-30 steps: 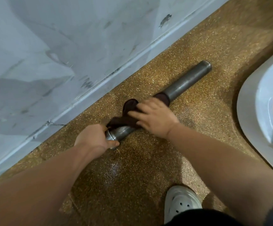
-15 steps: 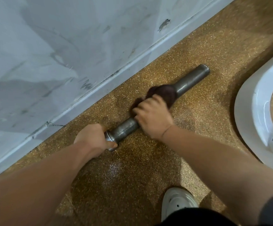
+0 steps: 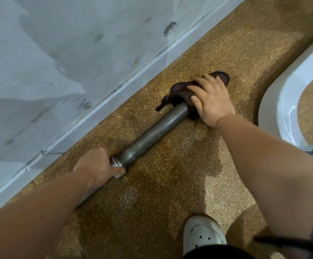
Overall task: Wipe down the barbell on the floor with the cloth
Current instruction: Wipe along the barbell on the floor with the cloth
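Speckled floor [image 3: 170,193] holds barbell [image 3: 152,135], left hand [image 3: 97,165] gripping it, right hand [image 3: 213,103] pressing cloth [image 3: 180,94].

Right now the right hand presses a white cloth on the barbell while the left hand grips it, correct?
No: the head view shows the cloth is dark brown, not white. The right hand presses it on the barbell; the left hand grips it.
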